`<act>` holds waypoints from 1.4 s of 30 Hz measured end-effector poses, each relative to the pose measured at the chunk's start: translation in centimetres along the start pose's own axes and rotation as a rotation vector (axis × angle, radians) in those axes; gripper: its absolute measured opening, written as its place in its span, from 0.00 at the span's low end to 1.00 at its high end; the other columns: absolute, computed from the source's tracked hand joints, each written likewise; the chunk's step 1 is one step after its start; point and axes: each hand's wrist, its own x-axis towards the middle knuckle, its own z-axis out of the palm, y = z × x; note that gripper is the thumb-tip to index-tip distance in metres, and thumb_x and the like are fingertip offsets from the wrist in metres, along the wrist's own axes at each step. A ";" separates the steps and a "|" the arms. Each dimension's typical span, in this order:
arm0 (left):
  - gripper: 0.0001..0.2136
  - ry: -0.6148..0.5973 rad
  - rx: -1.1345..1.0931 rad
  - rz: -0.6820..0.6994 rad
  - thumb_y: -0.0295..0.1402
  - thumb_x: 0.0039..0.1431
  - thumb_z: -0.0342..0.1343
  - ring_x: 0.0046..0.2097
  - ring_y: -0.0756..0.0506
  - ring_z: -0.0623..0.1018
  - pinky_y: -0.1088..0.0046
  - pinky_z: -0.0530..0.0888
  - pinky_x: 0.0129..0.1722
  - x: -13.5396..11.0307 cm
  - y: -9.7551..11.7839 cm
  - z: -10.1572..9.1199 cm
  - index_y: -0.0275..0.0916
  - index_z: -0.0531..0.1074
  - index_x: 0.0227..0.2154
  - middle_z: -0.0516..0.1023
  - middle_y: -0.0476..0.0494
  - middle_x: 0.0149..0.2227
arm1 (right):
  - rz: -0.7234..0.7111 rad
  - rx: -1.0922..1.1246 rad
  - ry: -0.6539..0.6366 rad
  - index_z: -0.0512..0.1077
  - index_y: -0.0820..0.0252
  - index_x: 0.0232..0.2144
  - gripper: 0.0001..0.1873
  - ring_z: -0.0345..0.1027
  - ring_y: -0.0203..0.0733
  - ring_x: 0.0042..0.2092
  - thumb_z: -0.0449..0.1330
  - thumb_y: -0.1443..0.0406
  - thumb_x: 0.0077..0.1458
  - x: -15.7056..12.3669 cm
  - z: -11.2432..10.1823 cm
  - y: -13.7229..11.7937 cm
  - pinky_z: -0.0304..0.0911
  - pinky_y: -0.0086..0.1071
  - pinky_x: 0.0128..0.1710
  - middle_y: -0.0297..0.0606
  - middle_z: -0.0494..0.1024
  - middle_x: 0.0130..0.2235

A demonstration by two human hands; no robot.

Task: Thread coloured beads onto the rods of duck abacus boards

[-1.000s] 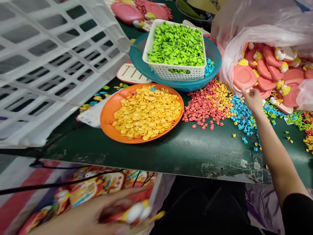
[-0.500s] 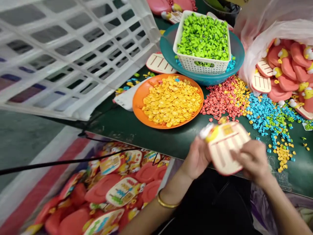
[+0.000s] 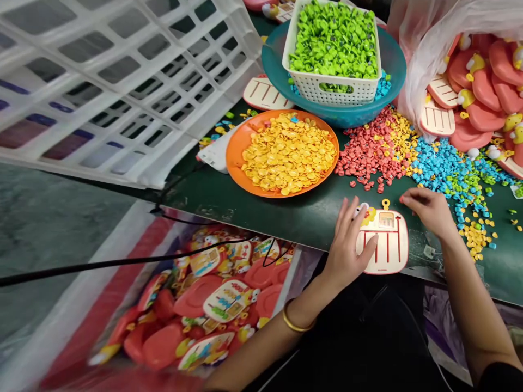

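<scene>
Toy (image 3: 388, 247) flat at the table (image 3: 286, 218) edge, slots up, long axis running away from the person. Left hand (image 3: 347, 245) rests on its left side, fingers spread, gripping nothing. Right hand (image 3: 429, 209) sits just past its far right corner, fingertips bunched; cannot tell if they hold anything.

Green table (image 3: 286, 218) carries toy board (image 3: 388, 245), orange plate (image 3: 234, 158), teal bowl (image 3: 339, 117), beads (image 3: 368, 158).

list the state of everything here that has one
toy board, flat at the table edge, slotted side up
left hand, open, resting on the board's left side
right hand, fingers curled beside the board's top corner
orange plate, heaped with yellow pieces
white basket, full of green pieces, inside the teal bowl
plastic bag, open
white crate, tilted
</scene>
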 end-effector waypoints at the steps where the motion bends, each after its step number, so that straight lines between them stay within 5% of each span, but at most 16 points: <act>1: 0.31 -0.060 -0.007 0.053 0.36 0.66 0.53 0.72 0.34 0.51 0.42 0.56 0.67 -0.2 0.0 -0.4 0.44 0.50 0.69 0.56 0.33 0.69 | 0.016 0.040 -0.036 0.79 0.58 0.33 0.11 0.70 0.41 0.32 0.61 0.57 0.57 -1.2 -0.1 -0.1 0.66 0.34 0.33 0.38 0.79 0.32; 6: 0.36 -0.321 0.061 0.083 0.42 0.67 0.54 0.73 0.34 0.48 0.43 0.52 0.68 -1.1 0.0 -0.7 0.39 0.44 0.70 0.52 0.30 0.71 | -0.111 -0.151 0.081 0.80 0.57 0.37 0.12 0.70 0.42 0.39 0.55 0.62 0.62 -5.4 1.1 -0.1 0.68 0.36 0.40 0.42 0.75 0.37; 12: 0.41 -0.330 0.069 0.072 0.43 0.68 0.52 0.73 0.35 0.44 0.45 0.54 0.69 -1.6 -0.1 0.1 0.40 0.31 0.71 0.44 0.29 0.72 | -0.303 -0.200 0.050 0.78 0.53 0.45 0.17 0.71 0.43 0.43 0.50 0.68 0.64 -8.5 3.2 0.1 0.70 0.38 0.42 0.44 0.76 0.41; 16: 0.42 -0.312 0.032 0.100 0.42 0.68 0.51 0.73 0.35 0.43 0.46 0.54 0.69 -1.3 -0.5 0.1 0.38 0.26 0.70 0.42 0.28 0.72 | -0.385 -0.086 -0.031 0.78 0.51 0.44 0.17 0.73 0.43 0.45 0.51 0.68 0.63 -6.2 3.9 -1.1 0.70 0.38 0.46 0.41 0.78 0.42; 20: 0.38 -0.330 0.073 0.150 0.42 0.67 0.52 0.73 0.34 0.45 0.45 0.55 0.68 -1.1 -0.6 0.1 0.35 0.38 0.71 0.44 0.27 0.72 | -0.233 -0.181 0.162 0.79 0.54 0.40 0.10 0.72 0.44 0.41 0.57 0.64 0.61 -0.1 4.3 -2.1 0.69 0.38 0.43 0.41 0.77 0.39; 24: 0.28 -0.165 0.075 0.194 0.38 0.65 0.54 0.70 0.34 0.58 0.45 0.61 0.66 -1.6 -0.6 0.5 0.33 0.59 0.65 0.61 0.27 0.67 | -0.189 -0.335 0.038 0.80 0.57 0.33 0.10 0.71 0.44 0.38 0.58 0.68 0.57 3.2 4.2 -1.7 0.66 0.37 0.41 0.42 0.77 0.36; 27: 0.19 -0.014 0.038 0.225 0.31 0.64 0.55 0.61 0.38 0.74 0.49 0.67 0.64 -2.1 -0.6 1.1 0.38 0.70 0.57 0.76 0.34 0.57 | -0.146 -0.232 0.114 0.80 0.57 0.33 0.09 0.72 0.45 0.39 0.59 0.66 0.57 2.1 2.7 -0.8 0.66 0.38 0.41 0.42 0.79 0.36; 30: 0.17 0.048 -0.017 0.218 0.29 0.62 0.55 0.55 0.41 0.79 0.55 0.73 0.59 -2.1 -0.4 1.3 0.41 0.72 0.54 0.81 0.39 0.50 | -0.035 0.002 0.211 0.80 0.56 0.36 0.09 0.73 0.44 0.39 0.61 0.61 0.56 -0.9 0.6 -0.1 0.67 0.39 0.40 0.40 0.80 0.37; 33: 0.17 0.021 -0.021 0.221 0.29 0.63 0.56 0.54 0.42 0.78 0.58 0.73 0.58 -1.7 -0.3 1.1 0.40 0.71 0.54 0.80 0.39 0.49 | 0.043 0.122 0.097 0.79 0.56 0.36 0.09 0.73 0.43 0.38 0.62 0.59 0.56 -3.8 -0.4 -0.1 0.68 0.37 0.38 0.39 0.80 0.37; 36: 0.19 -0.032 0.062 0.173 0.33 0.63 0.57 0.55 0.40 0.75 0.53 0.70 0.60 -1.2 -0.1 0.6 0.37 0.67 0.56 0.77 0.35 0.51 | 0.016 0.026 0.023 0.78 0.57 0.36 0.10 0.72 0.42 0.38 0.58 0.60 0.59 -5.2 -0.2 -0.3 0.68 0.36 0.38 0.39 0.78 0.36; 39: 0.17 -0.057 0.137 0.130 0.37 0.63 0.57 0.55 0.37 0.73 0.45 0.64 0.63 -1.1 0.0 0.4 0.37 0.67 0.51 0.74 0.34 0.51 | -0.083 -0.149 0.094 0.79 0.56 0.37 0.12 0.71 0.43 0.40 0.55 0.63 0.62 -5.6 0.5 0.1 0.68 0.37 0.41 0.40 0.75 0.36; 42: 0.13 -0.066 0.122 0.131 0.37 0.63 0.56 0.54 0.39 0.73 0.49 0.67 0.61 -1.1 0.0 0.5 0.38 0.65 0.47 0.72 0.36 0.49 | -0.209 -0.254 0.195 0.79 0.55 0.40 0.14 0.70 0.42 0.41 0.53 0.67 0.63 -6.2 1.1 1.0 0.69 0.37 0.41 0.41 0.73 0.38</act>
